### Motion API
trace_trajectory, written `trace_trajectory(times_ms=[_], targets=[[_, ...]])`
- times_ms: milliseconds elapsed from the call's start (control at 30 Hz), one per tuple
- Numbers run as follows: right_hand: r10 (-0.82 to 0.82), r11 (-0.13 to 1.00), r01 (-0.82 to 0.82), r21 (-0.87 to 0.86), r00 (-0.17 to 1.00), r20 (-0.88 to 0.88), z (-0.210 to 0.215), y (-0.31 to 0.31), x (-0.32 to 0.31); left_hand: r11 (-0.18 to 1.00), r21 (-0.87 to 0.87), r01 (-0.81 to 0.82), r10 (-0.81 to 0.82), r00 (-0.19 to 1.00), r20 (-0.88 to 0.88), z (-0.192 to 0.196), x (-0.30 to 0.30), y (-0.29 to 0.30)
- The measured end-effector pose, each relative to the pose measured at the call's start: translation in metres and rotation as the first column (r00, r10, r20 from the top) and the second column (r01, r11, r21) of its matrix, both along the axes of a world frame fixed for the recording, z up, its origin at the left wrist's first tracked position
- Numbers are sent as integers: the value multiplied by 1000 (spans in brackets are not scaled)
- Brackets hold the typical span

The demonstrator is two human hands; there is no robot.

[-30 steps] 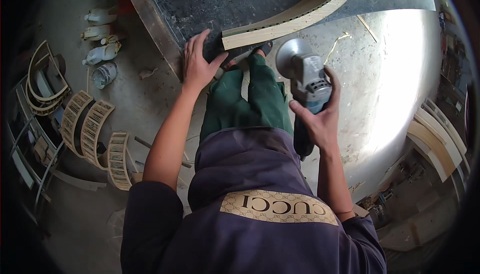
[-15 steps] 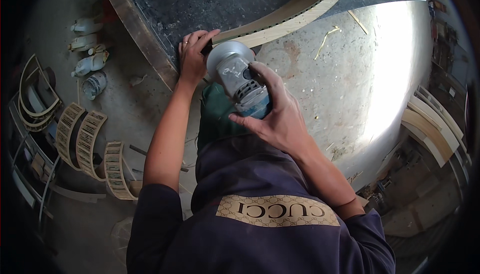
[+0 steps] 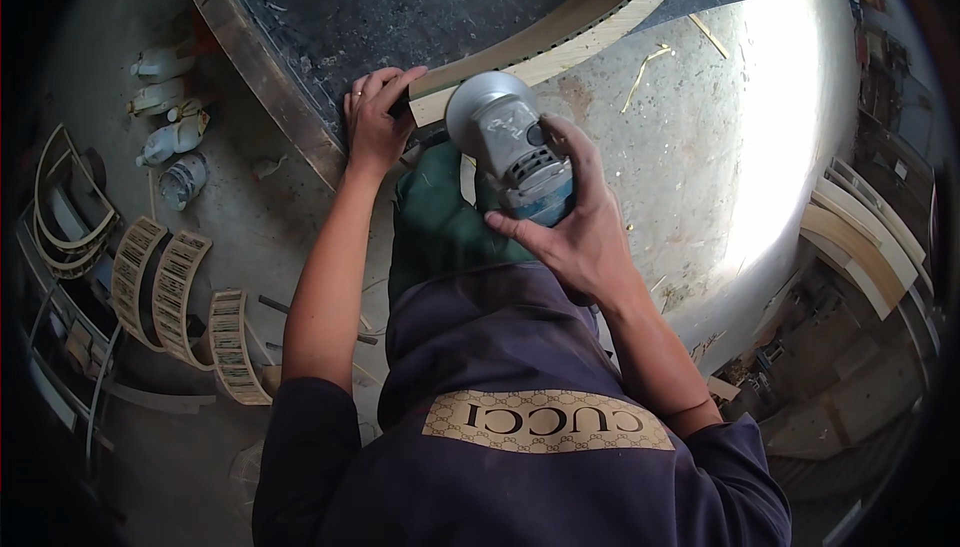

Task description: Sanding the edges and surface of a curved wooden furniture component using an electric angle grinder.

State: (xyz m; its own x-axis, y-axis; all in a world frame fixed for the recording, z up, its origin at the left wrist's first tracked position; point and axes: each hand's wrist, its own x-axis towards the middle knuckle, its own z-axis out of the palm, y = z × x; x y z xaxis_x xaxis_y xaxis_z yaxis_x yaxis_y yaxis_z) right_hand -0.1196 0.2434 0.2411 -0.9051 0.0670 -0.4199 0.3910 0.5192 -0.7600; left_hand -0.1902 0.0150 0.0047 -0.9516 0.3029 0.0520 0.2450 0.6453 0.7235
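Observation:
A curved wooden piece (image 3: 590, 47), pale along its edge with a row of dark slots, lies at the border of a dark tabletop (image 3: 400, 7). My left hand (image 3: 380, 112) grips its near left end, fingers bent over it; part of the grip is hidden. In my right hand (image 3: 580, 212) is an angle grinder (image 3: 515, 147) with a grey head and a blue-green body. Its round disc (image 3: 485, 97) lies over the pale edge, just right of the piece's end. Whether the disc touches the wood, I cannot tell.
Several white plastic jugs (image 3: 172, 137) and a clear jar (image 3: 184, 179) stand on the floor at left. Curved slatted wooden pieces (image 3: 180, 287) lie below them. More curved boards (image 3: 860, 247) are stacked at right. Thin wood strips (image 3: 645, 77) lie on the floor.
The grinder has shifted right along the wooden edge, baring the piece's left end. My left hand keeps its hold there. The whole view has shifted slightly.

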Motion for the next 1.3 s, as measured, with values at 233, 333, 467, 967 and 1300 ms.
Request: trace_trajectory(times_ms=[233,333,467,967,1300], targets=[[-153,988,152,14,987,47,-2,20,6,1000,14,-11,10,999,39,-3,1,0],[-37,999,37,3,999,23,2,8,3,1000,27,-14,13,999,47,-1,0,0],[95,995,-94,-27,994,53,3,-18,-4,999,28,-19,18,999,36,2,-2,1],[-166,986,165,-31,986,-13,-8,24,-1,1000,11,-10,10,1000,30,-3,-1,-1],[54,997,-52,-52,998,28,6,-11,-8,1000,18,-2,1,998,62,4,-3,0]])
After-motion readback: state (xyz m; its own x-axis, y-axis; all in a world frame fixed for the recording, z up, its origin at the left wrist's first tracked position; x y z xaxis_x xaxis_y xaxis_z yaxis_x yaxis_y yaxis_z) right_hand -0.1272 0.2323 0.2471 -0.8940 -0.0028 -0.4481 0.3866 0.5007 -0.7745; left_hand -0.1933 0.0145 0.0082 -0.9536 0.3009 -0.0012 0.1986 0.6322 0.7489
